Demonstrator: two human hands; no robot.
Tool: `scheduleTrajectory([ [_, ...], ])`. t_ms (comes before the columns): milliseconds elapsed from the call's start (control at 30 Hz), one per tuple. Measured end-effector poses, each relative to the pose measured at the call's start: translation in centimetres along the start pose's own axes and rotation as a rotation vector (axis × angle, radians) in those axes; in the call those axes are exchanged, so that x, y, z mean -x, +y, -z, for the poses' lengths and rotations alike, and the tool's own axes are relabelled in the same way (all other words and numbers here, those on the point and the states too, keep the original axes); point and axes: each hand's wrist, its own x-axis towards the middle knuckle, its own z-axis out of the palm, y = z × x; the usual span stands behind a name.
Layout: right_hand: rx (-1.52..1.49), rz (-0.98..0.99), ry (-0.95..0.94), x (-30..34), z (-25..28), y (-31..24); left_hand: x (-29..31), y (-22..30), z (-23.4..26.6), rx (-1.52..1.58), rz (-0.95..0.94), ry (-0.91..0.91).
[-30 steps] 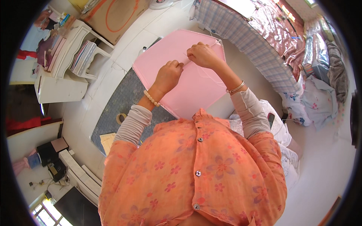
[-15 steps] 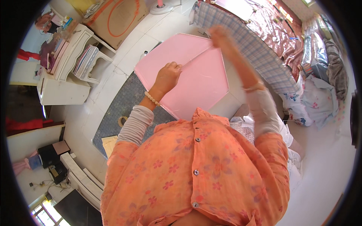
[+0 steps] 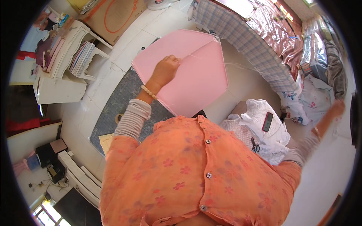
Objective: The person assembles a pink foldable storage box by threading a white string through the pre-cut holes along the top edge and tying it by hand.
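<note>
Pink fabric panel [image 3: 188,66] lies flat, its near edge over the grey mat [image 3: 117,105] on the floor; the left hand [image 3: 164,71] presses down mid-panel at the fold crease, fingers curled on the cloth. Right hand [image 3: 335,109] is flung far right, blurred, grip unclear, likely drawing the thin thread [image 3: 241,66] taut. Judgement: keep the left hand pinning firmly and pull straight so the seam doesn't pucker.

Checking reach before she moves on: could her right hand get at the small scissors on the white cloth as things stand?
Probably yes. The right hand is flung out to her right, and the scissors lie uncovered on the white cloth beside her, nothing over them.
</note>
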Motion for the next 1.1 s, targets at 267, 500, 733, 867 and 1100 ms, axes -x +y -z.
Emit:
scheduleTrajectory([
  [267,-1.311,0.340,-0.577,25.0,3.2,-46.9,0.3,-0.6,0.5,-0.014,-0.005,-0.011],
  [500,-1.440,0.219,-0.858,28.2,9.1,-57.0,0.5,-0.2,0.7,-0.001,0.009,-0.014],
  [733,-1.456,0.231,-0.862,29.4,8.6,-57.9,0.6,0.0,0.6,-0.015,0.011,-0.031],
  [867,-1.463,0.193,-0.934,29.2,8.5,-57.9,0.6,0.0,0.6,-0.019,0.005,-0.024],
  [1100,-1.484,0.170,-0.954,28.9,8.6,-57.9,0.6,0.1,0.5,-0.025,0.001,-0.017],
])
